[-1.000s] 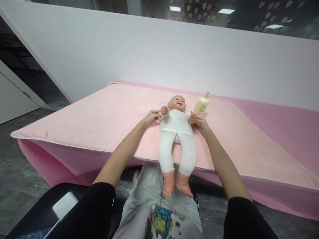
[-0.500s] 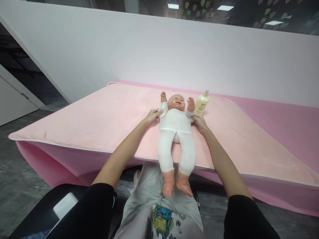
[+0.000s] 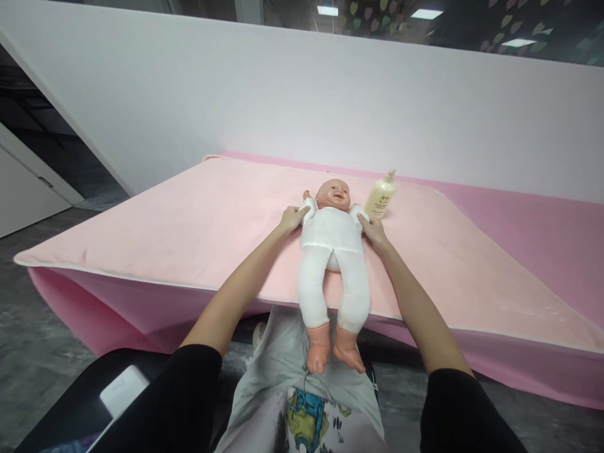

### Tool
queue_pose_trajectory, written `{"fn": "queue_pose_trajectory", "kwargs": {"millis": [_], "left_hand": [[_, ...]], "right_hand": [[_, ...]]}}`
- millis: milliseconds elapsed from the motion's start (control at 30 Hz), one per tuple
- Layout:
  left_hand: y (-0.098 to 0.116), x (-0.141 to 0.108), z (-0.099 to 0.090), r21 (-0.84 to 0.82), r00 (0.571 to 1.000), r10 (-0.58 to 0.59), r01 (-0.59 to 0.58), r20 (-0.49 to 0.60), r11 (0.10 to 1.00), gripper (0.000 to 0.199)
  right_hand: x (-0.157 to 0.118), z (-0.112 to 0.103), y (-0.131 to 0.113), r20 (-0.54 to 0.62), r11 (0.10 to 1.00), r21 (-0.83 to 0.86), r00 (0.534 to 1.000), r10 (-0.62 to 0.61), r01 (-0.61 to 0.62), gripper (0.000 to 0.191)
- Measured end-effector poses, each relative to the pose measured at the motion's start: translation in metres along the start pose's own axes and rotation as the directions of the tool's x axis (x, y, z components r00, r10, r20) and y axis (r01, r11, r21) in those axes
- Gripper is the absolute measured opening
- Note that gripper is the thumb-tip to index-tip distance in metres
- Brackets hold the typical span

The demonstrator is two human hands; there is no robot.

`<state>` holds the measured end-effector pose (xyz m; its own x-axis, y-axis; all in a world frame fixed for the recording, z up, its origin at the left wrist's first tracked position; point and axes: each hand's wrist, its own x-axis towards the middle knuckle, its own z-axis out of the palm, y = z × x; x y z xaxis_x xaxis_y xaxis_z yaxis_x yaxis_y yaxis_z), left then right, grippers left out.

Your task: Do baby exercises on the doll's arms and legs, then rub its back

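Observation:
A baby doll (image 3: 333, 229) with a white cloth body lies face up on the pink mat, its head away from me and its feet hanging past the near edge. My left hand (image 3: 292, 218) is closed on the doll's arm at the left of the picture. My right hand (image 3: 373, 229) grips the other arm near the shoulder. Both doll arms are bent back, and the doll's hand on the right side is out of sight. Just beyond my right hand stands a pale yellow pump bottle (image 3: 380, 195).
The pink mat (image 3: 189, 220) covers a table with darker pink cloth (image 3: 533, 220) beneath it. A white wall (image 3: 353, 107) rises behind. At the lower left a white object (image 3: 124, 390) lies on a black surface beside me.
The doll's forearms, raised beside its head before, have tipped back and away. My hands have shifted slightly, the right one inward and up onto the arm.

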<state>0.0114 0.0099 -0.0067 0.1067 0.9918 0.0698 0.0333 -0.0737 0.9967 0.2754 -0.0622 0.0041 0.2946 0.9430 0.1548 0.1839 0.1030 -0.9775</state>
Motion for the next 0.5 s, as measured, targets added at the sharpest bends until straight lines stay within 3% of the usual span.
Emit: {"fn": "queue_pose_trajectory", "kwargs": {"millis": [100, 233, 433, 500], "left_hand": [[0.004, -0.007, -0.003, -0.120, 0.996, 0.012, 0.000, 0.093, 0.993, 0.039], [0.015, -0.018, -0.013, -0.212, 0.965, 0.043, 0.013, 0.258, 0.977, 0.038], [0.021, -0.024, -0.019, -0.242, 0.931, 0.063, 0.027, 0.359, 0.970, 0.028], [0.019, -0.024, -0.019, -0.250, 0.936, 0.060, 0.030, 0.347, 0.968, 0.027]], "right_hand": [[-0.002, -0.005, 0.000, 0.041, 0.998, 0.058, 0.999, -0.007, 0.005, 0.046], [-0.007, -0.016, -0.003, 0.186, 0.987, 0.145, 0.982, 0.038, -0.066, 0.042], [-0.009, -0.025, -0.007, 0.300, 0.973, 0.207, 0.953, 0.036, -0.101, 0.033], [-0.008, -0.025, -0.006, 0.306, 0.969, 0.228, 0.952, 0.021, -0.094, 0.029]]}}
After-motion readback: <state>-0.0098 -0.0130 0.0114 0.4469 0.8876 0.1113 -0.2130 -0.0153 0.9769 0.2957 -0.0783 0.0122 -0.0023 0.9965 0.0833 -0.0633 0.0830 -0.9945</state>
